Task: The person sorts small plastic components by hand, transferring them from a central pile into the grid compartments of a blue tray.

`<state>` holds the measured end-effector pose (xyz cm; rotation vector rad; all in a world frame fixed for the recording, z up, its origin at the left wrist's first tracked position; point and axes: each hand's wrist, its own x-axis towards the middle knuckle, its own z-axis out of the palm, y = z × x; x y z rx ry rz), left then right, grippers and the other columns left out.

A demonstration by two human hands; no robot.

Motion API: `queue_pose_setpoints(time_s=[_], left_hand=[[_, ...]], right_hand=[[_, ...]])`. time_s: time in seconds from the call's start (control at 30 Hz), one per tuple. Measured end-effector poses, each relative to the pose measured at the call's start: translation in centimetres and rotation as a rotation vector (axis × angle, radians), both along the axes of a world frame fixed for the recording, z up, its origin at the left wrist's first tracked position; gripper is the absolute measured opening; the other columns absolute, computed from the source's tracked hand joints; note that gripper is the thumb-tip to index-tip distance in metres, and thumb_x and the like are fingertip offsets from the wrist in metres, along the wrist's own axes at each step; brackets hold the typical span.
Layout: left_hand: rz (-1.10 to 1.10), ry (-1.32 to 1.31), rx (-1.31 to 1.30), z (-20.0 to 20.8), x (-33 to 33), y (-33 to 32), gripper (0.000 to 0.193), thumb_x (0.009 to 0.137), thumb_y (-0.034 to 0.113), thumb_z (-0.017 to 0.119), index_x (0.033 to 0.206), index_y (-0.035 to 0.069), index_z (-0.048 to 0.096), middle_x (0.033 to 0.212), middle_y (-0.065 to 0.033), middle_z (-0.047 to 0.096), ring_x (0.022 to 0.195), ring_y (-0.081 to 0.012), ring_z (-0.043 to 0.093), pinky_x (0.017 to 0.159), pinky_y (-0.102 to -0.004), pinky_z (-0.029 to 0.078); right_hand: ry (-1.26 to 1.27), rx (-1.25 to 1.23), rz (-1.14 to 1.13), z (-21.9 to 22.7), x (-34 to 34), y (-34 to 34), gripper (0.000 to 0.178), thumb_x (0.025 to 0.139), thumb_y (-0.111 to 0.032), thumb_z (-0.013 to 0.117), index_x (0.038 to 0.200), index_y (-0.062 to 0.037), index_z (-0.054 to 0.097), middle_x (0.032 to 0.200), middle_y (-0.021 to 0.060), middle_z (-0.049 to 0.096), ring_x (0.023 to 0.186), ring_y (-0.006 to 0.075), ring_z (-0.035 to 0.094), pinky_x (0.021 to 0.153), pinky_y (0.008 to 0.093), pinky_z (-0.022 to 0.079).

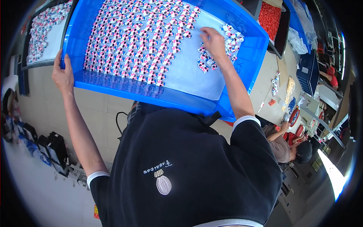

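A large blue plastic tray lies tilted in front of me, lined with a white sheet. Many small toy figures, white, pink and blue with dark faces, stand in close rows over its left and middle. At its right side is a loose heap of similar figures. My left hand grips the tray's left rim near the corner. Over the sheet, between the rows and the heap, my right hand has bent fingers slightly apart, with nothing visible between them.
Another dark-rimmed tray of similar figures stands at the far left. To the right, a work table bears scattered small parts, and a bin of red pieces sits behind. A seated person works at the right.
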<state>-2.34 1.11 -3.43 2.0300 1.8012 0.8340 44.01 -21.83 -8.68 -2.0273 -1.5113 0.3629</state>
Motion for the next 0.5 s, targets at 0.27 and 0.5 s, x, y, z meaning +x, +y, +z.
queue_pose_setpoints(time_s=[0.27, 0.5], left_hand=[[-0.032, 0.054, 0.094, -0.1, -0.4, 0.3, 0.037, 0.089, 0.034, 0.064, 0.121, 0.015, 0.065, 0.085, -0.0077, 0.067, 0.069, -0.0127, 0.056, 0.066, -0.0296, 0.048], [-0.026, 0.038, 0.089, -0.1, -0.1, 0.3, 0.038, 0.088, 0.035, 0.064, 0.121, 0.016, 0.064, 0.086, -0.0090, 0.068, 0.072, -0.0140, 0.060, 0.068, -0.0305, 0.049]], right_hand=[[0.021, -0.382, -0.115, 1.7, 5.8, -3.3, 0.031, 0.079, -0.025, 0.070, 0.104, -0.0066, 0.069, 0.098, 0.0128, 0.068, 0.091, 0.0276, 0.066, 0.081, 0.0368, 0.051], [-0.167, -0.464, -0.101, 1.3, 3.3, -1.1, 0.034, 0.080, -0.033, 0.070, 0.104, -0.0093, 0.068, 0.095, 0.0134, 0.065, 0.096, 0.0313, 0.062, 0.082, 0.0410, 0.049]])
